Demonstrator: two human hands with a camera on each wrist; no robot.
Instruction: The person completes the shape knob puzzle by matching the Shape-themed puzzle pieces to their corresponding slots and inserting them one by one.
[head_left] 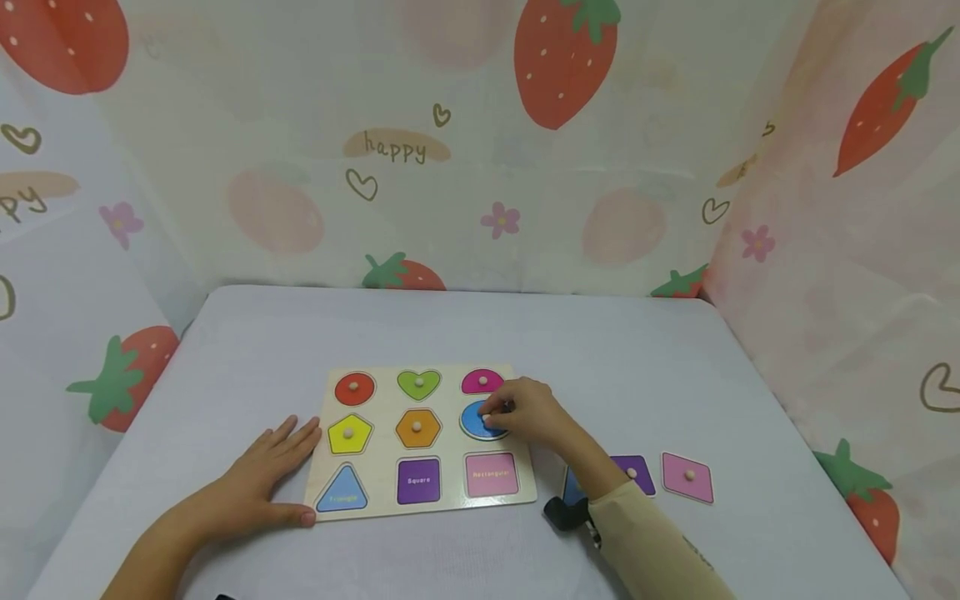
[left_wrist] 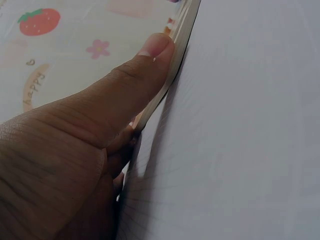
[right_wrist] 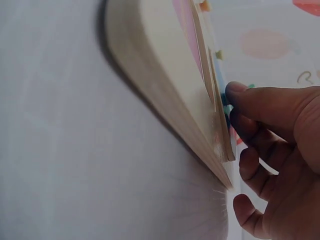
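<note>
A wooden shape puzzle board point(head_left: 382, 490) lies on the table. My right hand point(head_left: 528, 412) pinches the knob of a blue oval piece point(head_left: 472, 415) over the right end of the middle row. In the right wrist view the piece is edge-on and looks slightly tilted. My left hand point(head_left: 262, 479) rests at the board's left edge, fingers spread, thumb point(left_wrist: 145, 62) against the near corner. Knobbed pieces sit in the board: a red round one point(head_left: 355, 389), green heart point(head_left: 418, 384), magenta half circle point(head_left: 480, 382), yellow pentagon point(head_left: 349, 434) and orange hexagon point(head_left: 417, 428).
The bottom row shows printed triangle point(head_left: 342, 492), square point(head_left: 418, 481) and rectangle point(head_left: 491, 476) recesses without knobs. Right of the board lie a pink knobbed piece point(head_left: 687, 477), a purple one point(head_left: 640, 473) and a blue one point(head_left: 573, 488), the last two partly behind my right forearm.
</note>
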